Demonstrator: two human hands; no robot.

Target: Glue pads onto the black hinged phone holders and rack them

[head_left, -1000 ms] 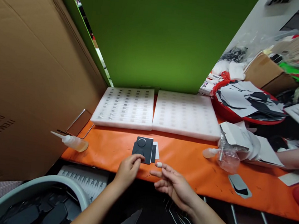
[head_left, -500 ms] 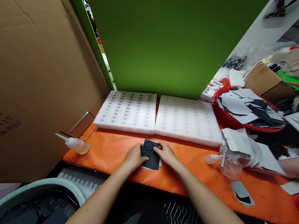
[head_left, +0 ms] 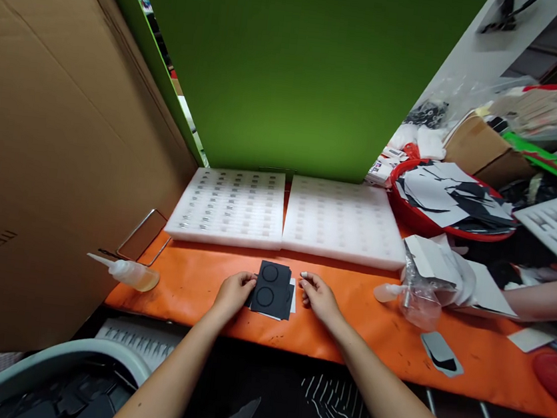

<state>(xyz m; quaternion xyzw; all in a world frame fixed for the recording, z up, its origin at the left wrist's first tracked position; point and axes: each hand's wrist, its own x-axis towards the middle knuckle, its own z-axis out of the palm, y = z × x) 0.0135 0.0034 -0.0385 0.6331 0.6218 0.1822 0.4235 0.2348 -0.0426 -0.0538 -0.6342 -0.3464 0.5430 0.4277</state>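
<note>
A small stack of black cards (head_left: pixel 276 291) lies on the orange table in front of me. Two round ring outlines show on the top card, one above the other. White sheet edges stick out below and to the right of the stack. My left hand (head_left: pixel 236 293) is closed at the left edge, with a dark card corner between its thumb and fingers. Just right of the stack, my right hand (head_left: pixel 319 295) hovers with loosely bent fingers, apart from the cards. A white tip shows on one of its fingers; I cannot make out whether it is a nail or a cover.
Two white foam trays (head_left: pixel 225 235) (head_left: pixel 344 251) stand behind the cards, the left one holding rows of small metal pieces. A dropper bottle (head_left: pixel 135 275) lies left. Rightward are a smaller bottle (head_left: pixel 387 292), grey cut-outs (head_left: pixel 442 354), a red basin (head_left: pixel 404 206) of scraps and another person's arm (head_left: pixel 555 297).
My right hand has come off the cards and moved right. My left thumb has drawn back from the top card to its left edge, so both rings now show fully.
</note>
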